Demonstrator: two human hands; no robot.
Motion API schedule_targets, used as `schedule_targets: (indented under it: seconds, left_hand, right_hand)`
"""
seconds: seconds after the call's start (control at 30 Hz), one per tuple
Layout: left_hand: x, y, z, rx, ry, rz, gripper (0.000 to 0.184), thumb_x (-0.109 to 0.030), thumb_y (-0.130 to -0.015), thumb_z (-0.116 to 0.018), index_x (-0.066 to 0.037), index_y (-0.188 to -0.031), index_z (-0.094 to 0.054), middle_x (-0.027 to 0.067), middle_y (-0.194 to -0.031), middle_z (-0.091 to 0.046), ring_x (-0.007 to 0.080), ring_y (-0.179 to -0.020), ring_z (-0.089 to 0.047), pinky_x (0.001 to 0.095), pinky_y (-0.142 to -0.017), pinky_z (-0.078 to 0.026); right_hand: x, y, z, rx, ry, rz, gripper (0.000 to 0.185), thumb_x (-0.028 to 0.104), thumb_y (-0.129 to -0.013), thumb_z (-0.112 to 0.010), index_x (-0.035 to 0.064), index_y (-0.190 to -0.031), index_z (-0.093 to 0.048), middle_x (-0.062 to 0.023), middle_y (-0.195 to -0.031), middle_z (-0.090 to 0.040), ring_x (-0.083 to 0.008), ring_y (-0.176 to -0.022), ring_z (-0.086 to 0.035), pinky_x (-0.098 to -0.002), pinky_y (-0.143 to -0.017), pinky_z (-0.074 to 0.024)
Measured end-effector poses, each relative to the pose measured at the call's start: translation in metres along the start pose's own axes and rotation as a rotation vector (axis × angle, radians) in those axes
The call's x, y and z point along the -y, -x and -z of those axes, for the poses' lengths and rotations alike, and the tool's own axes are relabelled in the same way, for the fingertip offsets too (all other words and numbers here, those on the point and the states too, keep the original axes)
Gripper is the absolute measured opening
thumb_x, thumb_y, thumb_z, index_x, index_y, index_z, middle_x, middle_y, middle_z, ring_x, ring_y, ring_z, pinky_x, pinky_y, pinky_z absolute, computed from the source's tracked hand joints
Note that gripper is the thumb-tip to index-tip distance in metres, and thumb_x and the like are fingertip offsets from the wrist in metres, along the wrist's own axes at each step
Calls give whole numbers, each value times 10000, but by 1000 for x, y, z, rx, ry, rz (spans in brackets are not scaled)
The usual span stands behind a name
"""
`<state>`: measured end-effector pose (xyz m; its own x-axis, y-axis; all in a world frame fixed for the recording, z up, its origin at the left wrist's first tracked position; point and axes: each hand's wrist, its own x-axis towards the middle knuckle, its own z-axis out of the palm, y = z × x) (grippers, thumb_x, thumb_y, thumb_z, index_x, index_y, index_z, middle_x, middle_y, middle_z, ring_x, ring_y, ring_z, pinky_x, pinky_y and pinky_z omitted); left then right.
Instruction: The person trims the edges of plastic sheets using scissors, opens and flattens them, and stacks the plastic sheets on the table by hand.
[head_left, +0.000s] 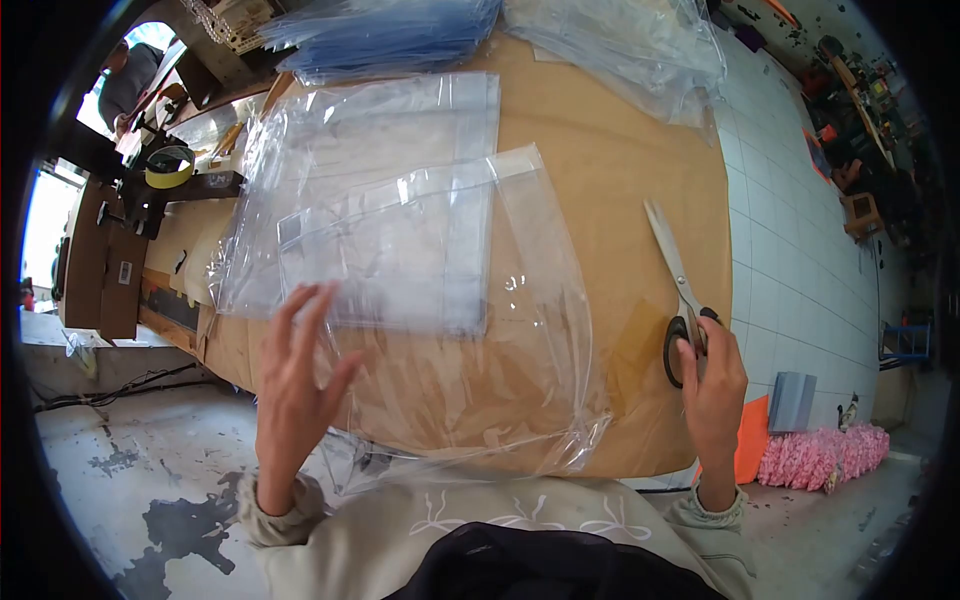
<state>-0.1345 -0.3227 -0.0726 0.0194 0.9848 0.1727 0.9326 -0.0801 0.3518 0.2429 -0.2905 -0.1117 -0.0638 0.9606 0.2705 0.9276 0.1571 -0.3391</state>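
Note:
My left hand (298, 378) is over the left edge of a clear plastic bag (540, 310), fingers spread and slightly blurred. Whether its fingertips touch the plastic I cannot tell. That bag lies slantwise over a stack of clear plastic bags (390, 130) and hangs past the table's near edge. On the right, my right hand (715, 385) has its thumb and fingers closed around the black handles of a pair of scissors (672, 255). The blades point away from me, nearly closed, low over the brown tabletop or resting on it.
Bluish plastic sheets (400, 40) and more clear plastic (630, 50) lie along the far side of the brown-covered table (590, 130). A yellow tape roll (170, 167) is at the left. Pink material (825, 457) sits on the floor at right. Another person (130, 80) is at far left.

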Motion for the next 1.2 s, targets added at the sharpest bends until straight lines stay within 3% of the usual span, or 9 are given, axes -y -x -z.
schedule_targets:
  seconds: [0.1, 0.23, 0.33, 0.4, 0.53, 0.7, 0.9, 0.97, 1.2]
  left_hand:
    - [32, 45, -18, -246, 203, 338, 477, -70, -807, -634, -33, -1257, -482, 147, -1177, -513, 271, -1093, -519, 357, -847, -447]
    - [39, 102, -17, -107, 313, 553, 258, -35, -817, -591, 4, -1066, -534, 113, -996, -527, 209, -923, -542, 303, -700, -465]
    - [21, 114, -18, 15, 512, 428, 161, -123, -831, -596, 21, -885, -548, 94, -898, -490, 196, -825, -537, 266, -657, -458]
    - [19, 136, -32, -59, 860, 381, 312, -178, -808, -653, 41, -1007, -550, 128, -977, -514, 210, -829, -541, 273, -686, -471]
    - [-28, 114, -15, 217, 991, 335, 438, -98, -752, -708, 62, -1117, -526, 151, -1049, -543, 213, -826, -558, 292, -700, -473]
    - [-23, 73, -16, 63, 805, 124, 381, 5, -760, -652, 50, -1118, -529, 110, -951, -576, 157, -791, -538, 280, -710, -444]
    - [-11, 17, -55, -171, 1126, 180, 594, -459, -955, -376, 8, -1319, -327, 162, -1244, -496, 229, -1147, -489, 346, -954, -363]
    - [-22, 33, -64, -249, 943, 182, 719, -612, -886, -356, 13, -1226, -459, 207, -1312, -426, 304, -1197, -448, 435, -1002, -319]
    - [-42, 50, -60, -277, 490, 93, 435, -217, -697, -725, 7, -1039, -579, 184, -1115, -529, 314, -1008, -526, 386, -847, -426]
  right_hand:
    - [24, -4, 4, -128, 377, 260, 307, 210, -852, -650, -27, -1025, -561, -150, -928, -566, -289, -772, -577, -375, -655, -474]
    - [56, 9, 8, 42, -141, 206, 299, 273, -844, -661, -10, -903, -584, -111, -841, -557, -243, -689, -565, -333, -607, -466]
    - [77, 26, 4, 322, -351, 87, 266, 264, -852, -663, 14, -823, -580, -76, -720, -551, -200, -587, -545, -309, -541, -448]
    - [74, 37, -3, 289, -365, -93, 226, 221, -866, -644, 8, -828, -578, -89, -702, -561, -204, -575, -553, -308, -537, -450]
    - [49, 49, -10, 48, -633, -326, 160, 127, -941, -525, -13, -878, -569, -77, -735, -615, -141, -589, -607, -251, -505, -447]
    - [42, 36, -9, -274, -637, -360, 201, 145, -976, -474, -15, -899, -568, -37, -778, -614, -65, -530, -570, -197, -420, -380]
    - [36, 16, -28, -212, -589, -470, 195, 158, -976, -474, -1, -894, -553, -24, -738, -586, -52, -468, -506, -212, -381, -357]
    - [29, 22, -35, -195, -574, -421, 177, 150, -977, -472, 0, -917, -546, -23, -714, -576, -53, -458, -502, -213, -375, -356]
    - [70, -7, 16, -16, 398, 2, 351, 191, -859, -615, 42, -1164, -527, -168, -1157, -504, -282, -986, -550, -418, -840, -447]
